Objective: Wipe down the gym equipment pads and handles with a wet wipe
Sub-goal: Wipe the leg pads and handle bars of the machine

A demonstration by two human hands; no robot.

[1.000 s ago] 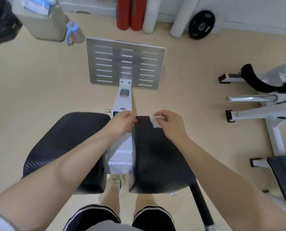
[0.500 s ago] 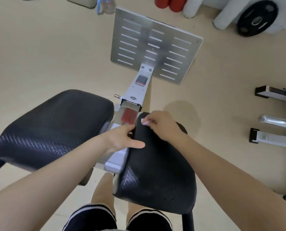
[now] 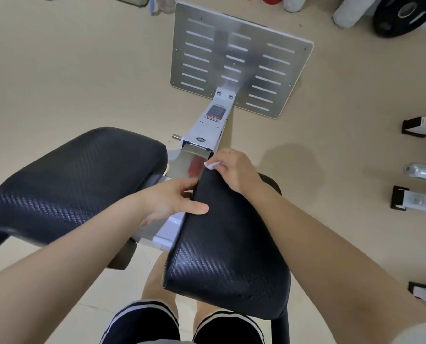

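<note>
At the far corner of the right pad (image 3: 229,244), the right hand (image 3: 234,170) pinches a small folded wet wipe (image 3: 210,165) against the edge. The left hand (image 3: 172,199) steadies the pad's inner edge, fingers curled round it, thumb on top. Limp and thin, the wipe likely bunches, so holding it flat under the fingertips suits the firm, textured vinyl.

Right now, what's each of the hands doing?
Left hand: grips the right pad by its edge.
Right hand: pinches the wet wipe.
</note>
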